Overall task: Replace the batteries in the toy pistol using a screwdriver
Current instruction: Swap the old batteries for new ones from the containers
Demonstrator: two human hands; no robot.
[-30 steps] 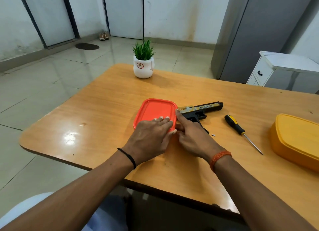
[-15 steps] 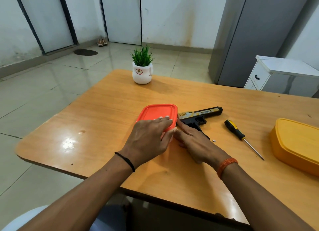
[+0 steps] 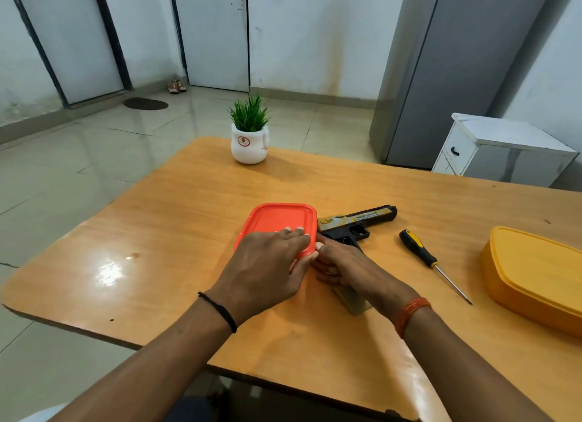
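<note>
Toy pistol (image 3: 357,224) lies flat on the wooden table (image 3: 195,220), its barrel pointing to the right, and its grip runs toward the person under the right hand. Just to its left, touching or almost touching its rear end, sits an orange box (image 3: 278,221) with the lid on. The left hand (image 3: 264,269) rests on the near part of this lid with straight fingers laid flat, and the thumb is at the near right corner of the box. The right hand (image 3: 343,265) is at that same corner, between the box and the pistol; its fingers are bent inward against the box edge, but I cannot tell if they really grasp something, because the left hand hides part of them. A screwdriver (image 3: 423,256) with black and yellow handle lies on the table to the right of the pistol, apart from it, with its tip toward the near side. Further right stands a yellow box (image 3: 535,273), closed. At the far side of the table is a small plant in a white pot (image 3: 249,144).
</note>
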